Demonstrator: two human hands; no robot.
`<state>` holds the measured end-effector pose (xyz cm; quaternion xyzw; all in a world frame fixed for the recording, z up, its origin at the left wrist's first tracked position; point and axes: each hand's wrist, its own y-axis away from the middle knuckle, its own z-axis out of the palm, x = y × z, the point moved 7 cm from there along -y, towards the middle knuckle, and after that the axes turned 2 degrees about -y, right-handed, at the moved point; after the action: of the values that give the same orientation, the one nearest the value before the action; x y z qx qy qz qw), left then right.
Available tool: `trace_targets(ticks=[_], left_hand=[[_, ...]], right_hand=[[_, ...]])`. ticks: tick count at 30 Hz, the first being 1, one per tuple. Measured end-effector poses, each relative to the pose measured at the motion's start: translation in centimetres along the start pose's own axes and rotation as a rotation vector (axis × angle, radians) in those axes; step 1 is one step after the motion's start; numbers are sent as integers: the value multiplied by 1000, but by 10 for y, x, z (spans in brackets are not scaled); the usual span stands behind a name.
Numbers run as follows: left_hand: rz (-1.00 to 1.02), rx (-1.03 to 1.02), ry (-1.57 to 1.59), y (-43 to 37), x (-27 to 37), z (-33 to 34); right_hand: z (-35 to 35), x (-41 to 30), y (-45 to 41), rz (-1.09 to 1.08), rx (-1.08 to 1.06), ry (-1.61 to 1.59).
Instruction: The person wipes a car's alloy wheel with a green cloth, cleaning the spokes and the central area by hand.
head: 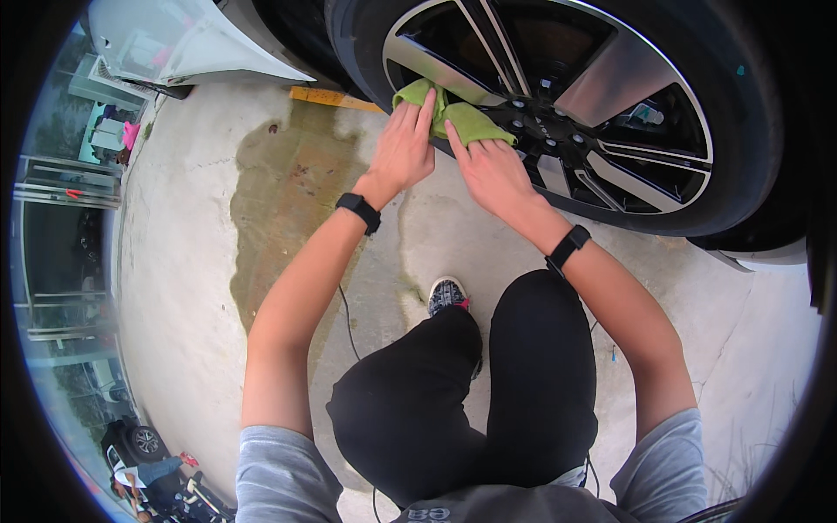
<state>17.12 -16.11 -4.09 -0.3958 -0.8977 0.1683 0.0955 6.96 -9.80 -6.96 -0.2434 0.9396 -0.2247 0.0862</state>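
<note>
A green cloth [474, 123] lies bunched against the spokes of a car's alloy wheel [601, 85], left of its hub. My left hand [404, 144] presses one part of the cloth near the outer edge of the rim, fingers over the fabric. Closer to the hub, my right hand [495, 171] grips another part, its index finger extended along the cloth. Whether this is one cloth or two is hard to tell. The black tyre [742, 124] surrounds the silver-and-black rim, and lug nuts show around the hub.
Below the wheel is a concrete floor [176, 261] with a brown wet patch [288, 196] and a yellow strip [337, 98]. A thin black cable [348, 320] runs past my legs. A white car panel [216, 49] is at upper left; a person [153, 471] is at lower left.
</note>
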Motion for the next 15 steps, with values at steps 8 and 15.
trace_targets(ticks=[8,15], left_hand=[[40,-123,-58,-23,-40,29],[-142,-65,35,-4,-27,39]], right_hand=[[26,11,-58,182,2,119],[31,9,-32,72,-194,185]])
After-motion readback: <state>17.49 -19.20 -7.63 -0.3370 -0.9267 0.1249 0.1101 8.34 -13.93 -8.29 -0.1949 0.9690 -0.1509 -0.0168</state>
